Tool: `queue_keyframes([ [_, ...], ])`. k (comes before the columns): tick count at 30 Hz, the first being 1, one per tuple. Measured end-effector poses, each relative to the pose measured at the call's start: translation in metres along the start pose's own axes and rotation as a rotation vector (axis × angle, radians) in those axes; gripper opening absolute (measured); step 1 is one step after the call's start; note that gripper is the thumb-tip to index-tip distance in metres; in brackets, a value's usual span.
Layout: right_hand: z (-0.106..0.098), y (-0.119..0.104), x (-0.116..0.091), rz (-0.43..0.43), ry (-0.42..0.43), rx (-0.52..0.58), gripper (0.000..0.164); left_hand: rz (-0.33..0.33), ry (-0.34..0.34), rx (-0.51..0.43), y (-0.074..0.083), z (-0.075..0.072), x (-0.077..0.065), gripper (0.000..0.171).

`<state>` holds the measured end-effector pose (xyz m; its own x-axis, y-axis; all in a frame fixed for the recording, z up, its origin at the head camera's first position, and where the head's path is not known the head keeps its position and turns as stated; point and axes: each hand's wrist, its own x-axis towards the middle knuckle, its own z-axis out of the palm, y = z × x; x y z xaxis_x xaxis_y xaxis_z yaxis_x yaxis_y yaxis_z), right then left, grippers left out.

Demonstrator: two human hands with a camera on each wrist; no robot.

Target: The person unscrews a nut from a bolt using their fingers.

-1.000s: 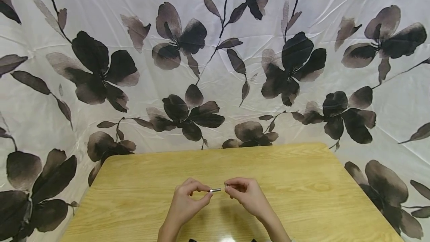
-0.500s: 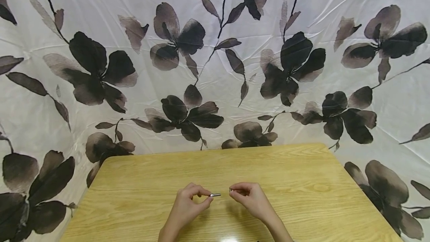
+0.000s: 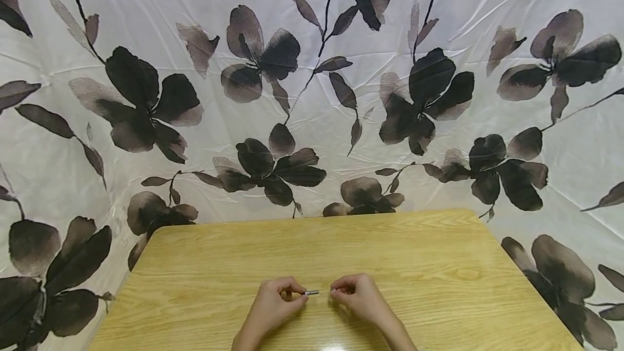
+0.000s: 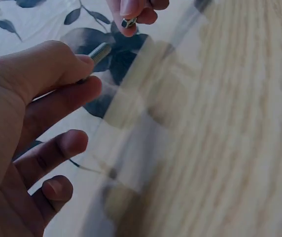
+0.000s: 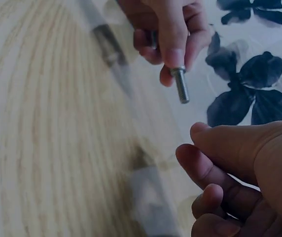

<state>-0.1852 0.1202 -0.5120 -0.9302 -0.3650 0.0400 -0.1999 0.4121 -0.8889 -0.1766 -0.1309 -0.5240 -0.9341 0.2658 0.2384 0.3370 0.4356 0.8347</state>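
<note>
My left hand (image 3: 274, 305) pinches a silver bolt (image 3: 312, 292) between thumb and index finger, with its threaded shank (image 4: 99, 53) pointing toward my right hand. In the right wrist view the same bolt (image 5: 182, 88) sticks out past the left thumb, and a small shiny metal bit (image 5: 154, 40) shows among the curled fingers. Facing it, my right hand (image 3: 359, 299) pinches a small metal nut (image 4: 128, 22) at its fingertips; the right wrist view hides that nut behind the thumb and finger. A short gap separates bolt tip and nut. Both hands are over the table.
The light wood-grain table (image 3: 219, 253) spreads under and around both hands. Behind it and at both sides hangs a white cloth (image 3: 205, 123) with dark flower prints. A bright light reflection (image 3: 333, 348) lies at the near edge of view.
Both hands have come nearer to the person, lower in the head view. The gap between bolt tip and right fingertips is a little wider than a second ago. Both grips stay the same.
</note>
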Motion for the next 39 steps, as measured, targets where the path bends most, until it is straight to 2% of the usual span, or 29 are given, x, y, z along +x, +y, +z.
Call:
queue_keyframes([
  [4, 0.005, 0.003, -0.002, 0.007, -0.019, -0.011, 0.012, -0.049, -0.052, -0.008, -0.005, 0.004, -0.001, 0.007],
  [8, 0.009, 0.008, -0.004, 0.016, -0.032, -0.030, 0.011, -0.036, -0.083, -0.005, -0.008, 0.009, -0.002, 0.007],
  [21, 0.017, 0.007, 0.000, -0.001, -0.048, -0.085, 0.006, -0.038, -0.088, 0.035, -0.009, 0.013, -0.001, 0.004],
  [26, 0.020, 0.004, -0.001, -0.005, -0.039, -0.143, 0.007, -0.057, -0.101, 0.039, -0.009, 0.012, -0.002, 0.003],
  [31, 0.021, 0.003, 0.000, -0.046, -0.019, -0.200, 0.010, -0.052, -0.089, 0.051, -0.010, 0.013, -0.004, 0.003],
  [34, 0.022, 0.004, 0.001, -0.073, -0.026, -0.203, 0.012, -0.052, -0.081, 0.060, -0.011, 0.012, -0.003, 0.006],
  [39, 0.021, 0.005, 0.000, -0.088, -0.039, -0.186, 0.012, -0.062, -0.105, 0.052, -0.010, 0.011, 0.000, 0.009],
])
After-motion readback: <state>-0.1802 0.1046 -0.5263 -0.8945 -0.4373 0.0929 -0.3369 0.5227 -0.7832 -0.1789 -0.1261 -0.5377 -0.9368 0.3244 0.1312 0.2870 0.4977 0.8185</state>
